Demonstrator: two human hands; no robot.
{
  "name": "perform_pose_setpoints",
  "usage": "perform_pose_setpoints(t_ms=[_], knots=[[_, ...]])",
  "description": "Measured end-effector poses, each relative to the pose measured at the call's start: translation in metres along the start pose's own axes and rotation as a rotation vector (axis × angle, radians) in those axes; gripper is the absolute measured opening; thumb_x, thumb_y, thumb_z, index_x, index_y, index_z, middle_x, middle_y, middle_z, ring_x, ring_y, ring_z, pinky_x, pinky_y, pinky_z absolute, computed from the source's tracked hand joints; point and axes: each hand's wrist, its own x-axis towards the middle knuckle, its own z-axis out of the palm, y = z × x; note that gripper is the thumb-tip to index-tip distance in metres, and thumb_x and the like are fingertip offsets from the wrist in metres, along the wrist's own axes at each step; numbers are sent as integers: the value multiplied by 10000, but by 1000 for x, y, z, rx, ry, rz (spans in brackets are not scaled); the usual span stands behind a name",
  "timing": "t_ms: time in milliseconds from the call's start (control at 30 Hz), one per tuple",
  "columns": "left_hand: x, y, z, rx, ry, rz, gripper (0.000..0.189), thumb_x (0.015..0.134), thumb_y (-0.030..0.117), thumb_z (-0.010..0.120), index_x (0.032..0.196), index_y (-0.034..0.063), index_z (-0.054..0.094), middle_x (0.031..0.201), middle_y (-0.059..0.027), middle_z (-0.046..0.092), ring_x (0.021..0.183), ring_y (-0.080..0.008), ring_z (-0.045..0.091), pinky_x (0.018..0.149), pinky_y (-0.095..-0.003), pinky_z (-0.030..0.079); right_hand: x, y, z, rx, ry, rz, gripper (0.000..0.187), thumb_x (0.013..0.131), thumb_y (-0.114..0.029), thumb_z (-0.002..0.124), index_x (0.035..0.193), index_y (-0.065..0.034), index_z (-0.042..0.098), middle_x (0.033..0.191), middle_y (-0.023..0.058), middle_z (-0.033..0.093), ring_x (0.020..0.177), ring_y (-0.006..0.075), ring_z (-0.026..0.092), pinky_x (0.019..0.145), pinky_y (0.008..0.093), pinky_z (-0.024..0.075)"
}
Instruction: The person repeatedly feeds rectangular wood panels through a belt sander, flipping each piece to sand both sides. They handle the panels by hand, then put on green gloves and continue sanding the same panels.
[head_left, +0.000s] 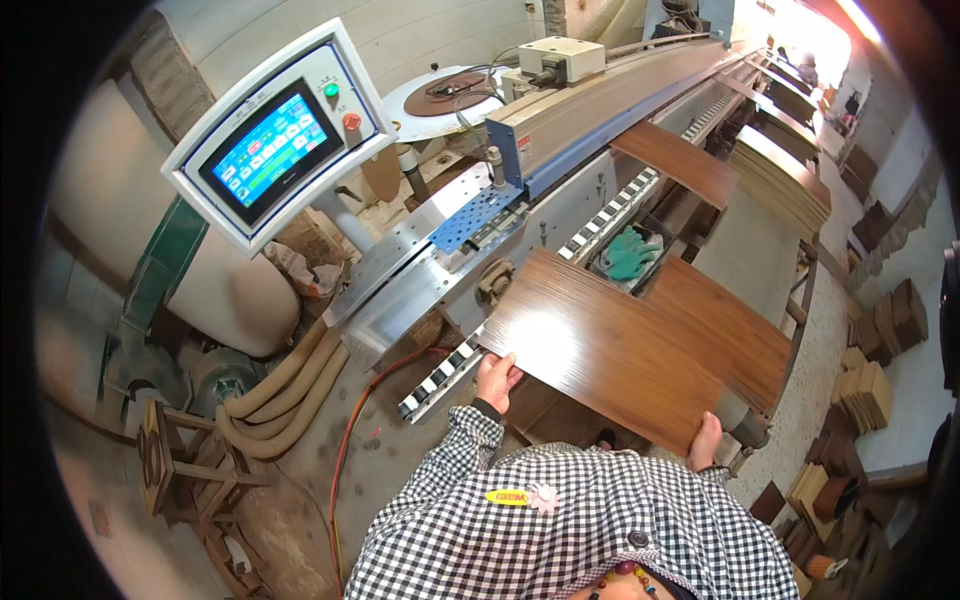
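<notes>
A brown wood-grain panel (637, 367) with a bright glare spot lies before me, held at both ends of its near edge. My left hand (496, 382) grips its near left corner, thumb on top. At the near right corner my right hand (705, 441) holds the edge; its fingers are mostly hidden. The panel's left end reaches the roller track (442, 369) of an edge-banding machine (600, 112). Partly beneath the held panel, another wood-grain panel (739, 330) shows to the right.
A control panel with a lit touchscreen (262, 150) stands at upper left. Green gloves (628, 253) lie in a black crate (646, 283) beyond the panel. Another panel (675, 161) rests across the track farther off, near stacked boards (780, 184). Hoses (292, 412) and a red cable (346, 442) run at left.
</notes>
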Motion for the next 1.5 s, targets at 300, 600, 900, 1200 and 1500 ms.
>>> perform_pose_setpoints(t_ms=[300, 600, 900, 1200, 1500], knots=[[-22, 0, -37, -91, 14, -99, 129, 868, 219, 597, 893, 121, 517, 870, 15, 606, 747, -110, 593, 683, -282, 501, -71, -60, 115, 78, -710, 116, 246, 953, -219, 410, 861, -18, 519, 677, 37, 554, 539, 93, 525, 501, 212, 436], [-64, 9, -65, 83, 20, -49, 232, 926, 325, 484, 936, 99, 534, 830, 7, 599, 686, -103, 591, 610, -240, 475, -101, -75, 156, -2, -1161, 270, 290, 973, -230, 378, 867, 3, 513, 671, 80, 603, 566, 113, 555, 540, 220, 455], [-53, 2, -65, 188, 25, 12, 329, 955, 334, 404, 887, 44, 545, 720, -45, 582, 587, -129, 579, 543, -252, 462, -95, -77, 165, -26, -1052, 279, 312, 970, -270, 381, 875, -10, 525, 642, 71, 595, 519, 110, 535, 510, 221, 447], [-47, 4, -61, 227, 13, -6, 336, 959, 350, 399, 891, 55, 545, 724, -35, 608, 588, -112, 595, 552, -230, 474, -66, -40, 109, -134, -772, 492, 364, 958, -329, 398, 988, -10, 570, 665, 67, 608, 523, 105, 536, 515, 233, 453], [-24, 5, -21, 162, -22, -31, 312, 963, 309, 376, 938, 38, 530, 723, -58, 601, 579, -137, 591, 553, -258, 463, -46, -4, 53, -184, -635, 564, 377, 952, -354, 400, 996, -17, 564, 681, 71, 610, 538, 118, 547, 522, 246, 462]])
